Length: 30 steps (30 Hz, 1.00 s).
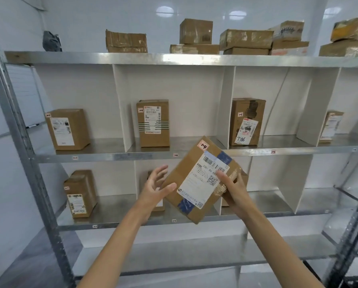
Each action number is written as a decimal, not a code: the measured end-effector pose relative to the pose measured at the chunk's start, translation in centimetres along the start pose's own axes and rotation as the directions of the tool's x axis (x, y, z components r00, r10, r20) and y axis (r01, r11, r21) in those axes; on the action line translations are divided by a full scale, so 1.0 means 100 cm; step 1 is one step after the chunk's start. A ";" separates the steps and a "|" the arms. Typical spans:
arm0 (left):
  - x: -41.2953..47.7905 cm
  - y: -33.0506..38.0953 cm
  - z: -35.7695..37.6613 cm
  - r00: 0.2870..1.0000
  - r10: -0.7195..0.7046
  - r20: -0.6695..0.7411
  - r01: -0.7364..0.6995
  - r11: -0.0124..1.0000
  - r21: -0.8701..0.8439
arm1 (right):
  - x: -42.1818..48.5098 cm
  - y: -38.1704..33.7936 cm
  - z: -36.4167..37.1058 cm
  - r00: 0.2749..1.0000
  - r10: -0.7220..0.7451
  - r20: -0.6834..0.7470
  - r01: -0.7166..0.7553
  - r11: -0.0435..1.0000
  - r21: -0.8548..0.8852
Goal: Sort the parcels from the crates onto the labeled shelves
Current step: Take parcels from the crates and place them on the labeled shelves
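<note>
A tilted cardboard parcel [196, 179] with a white shipping label, blue tape and a small red sticker hangs in front of the metal shelf unit [132, 156]. My right hand [234, 189] grips its right edge, thumb on the label and fingers curled behind. My left hand [156, 187] has spread, straight fingers; its thumb touches the parcel's left side. White dividers split the shelves into compartments with small labels on the front rails. The middle shelf holds a parcel [69, 128] at the left, another [153, 123] in the second compartment and a third [246, 121] marked 7786.
The lower shelf holds a parcel [80, 194] at the left and others partly hidden behind my hands. Several cardboard boxes [244, 41] and a grey bag [51, 41] are stacked on the top shelf. A further parcel [330, 126] stands far right. Steel uprights [22, 129] frame the unit.
</note>
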State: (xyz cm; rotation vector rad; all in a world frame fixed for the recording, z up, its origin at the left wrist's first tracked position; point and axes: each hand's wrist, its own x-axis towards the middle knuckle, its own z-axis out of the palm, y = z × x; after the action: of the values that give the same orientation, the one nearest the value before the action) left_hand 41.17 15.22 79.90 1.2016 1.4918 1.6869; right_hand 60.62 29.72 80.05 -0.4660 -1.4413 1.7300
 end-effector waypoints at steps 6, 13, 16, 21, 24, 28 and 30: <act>0.004 0.015 0.058 0.994 0.106 -0.008 -0.104 0.985 0.141 | -0.016 -0.019 -0.020 0.997 -0.077 -0.021 0.073 0.988 -0.139; 0.004 0.015 0.123 0.989 0.147 -0.018 -0.146 0.988 0.050 | -0.044 -0.047 -0.035 0.891 -0.240 -0.386 0.182 0.967 -0.180; 0.005 0.016 0.146 0.991 0.132 0.032 -0.133 0.991 0.003 | -0.059 -0.054 -0.043 0.818 -0.338 -0.465 0.221 0.932 -0.287; 0.007 0.014 0.190 0.987 0.146 0.067 -0.145 0.989 -0.022 | -0.088 -0.064 -0.066 0.740 -0.443 -0.505 0.181 0.855 -0.485; 0.008 0.012 0.218 0.983 0.132 0.126 -0.131 0.991 -0.023 | -0.107 -0.065 -0.091 0.735 -0.411 -0.540 0.143 0.872 -0.468; 0.012 0.017 0.255 0.967 0.177 0.185 -0.189 0.981 0.050 | -0.129 -0.071 -0.124 0.713 -0.416 -0.564 0.130 0.869 -0.477; 0.016 0.020 0.276 0.954 0.199 0.223 -0.216 0.975 0.056 | -0.136 -0.080 -0.140 0.683 -0.419 -0.598 0.127 0.875 -0.468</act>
State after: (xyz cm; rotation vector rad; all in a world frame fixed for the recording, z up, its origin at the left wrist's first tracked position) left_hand 65.45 28.49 81.37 1.5797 1.3486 1.5786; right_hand 81.60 28.19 80.73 -0.9378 -1.1991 0.8452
